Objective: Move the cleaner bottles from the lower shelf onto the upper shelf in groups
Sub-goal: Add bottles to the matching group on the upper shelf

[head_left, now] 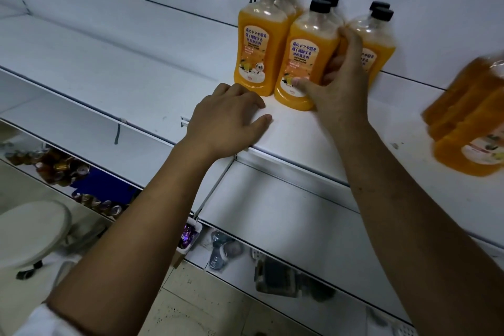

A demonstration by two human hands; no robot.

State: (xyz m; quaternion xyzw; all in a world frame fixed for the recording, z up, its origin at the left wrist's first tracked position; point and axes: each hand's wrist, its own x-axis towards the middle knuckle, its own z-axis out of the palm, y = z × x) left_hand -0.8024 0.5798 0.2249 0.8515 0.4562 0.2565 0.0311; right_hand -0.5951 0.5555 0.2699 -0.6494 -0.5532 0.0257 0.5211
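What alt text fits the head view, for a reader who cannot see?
A person's right hand grips an orange cleaner bottle, one of several black-capped ones in rows on a white shelf; the left hand rests on the shelf. More orange bottles blur at right.

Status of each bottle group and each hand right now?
Front middle orange black-capped cleaner bottle: upright, capped, gripped by right hand.
Left row of orange bottles: upright, capped, untouched.
Right row of orange bottles: standing, capped.
Left hand: open, resting on white metal shelf.
Orange bottles at right edge: blurred, unclear.
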